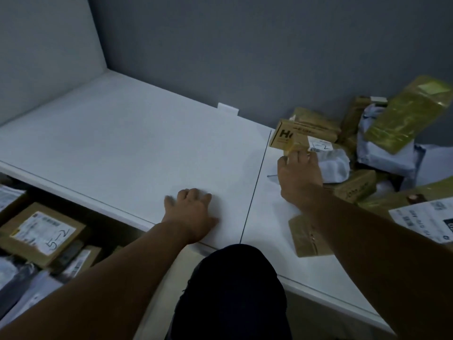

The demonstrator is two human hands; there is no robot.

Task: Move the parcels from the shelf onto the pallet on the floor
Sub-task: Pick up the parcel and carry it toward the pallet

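A white shelf top (127, 148) runs across the view against a grey wall. My left hand (190, 212) rests flat on it near the front edge, fingers spread, holding nothing. My right hand (297, 173) reaches to a small brown cardboard box (289, 136) with black letters and pinches its lower edge; the box is tilted, at the left end of a heap of parcels (382, 143). That heap has brown boxes, grey plastic mailers and a gold-green padded envelope (407, 114). A flat brown envelope (304, 239) lies under my right forearm.
Down at the lower left, below the shelf edge, lie more parcels, among them a brown box (41, 234) with a white label marked "5-2". A white labelled mailer (426, 217) lies at the right edge. My dark-clothed knee (232, 290) is at the bottom centre.
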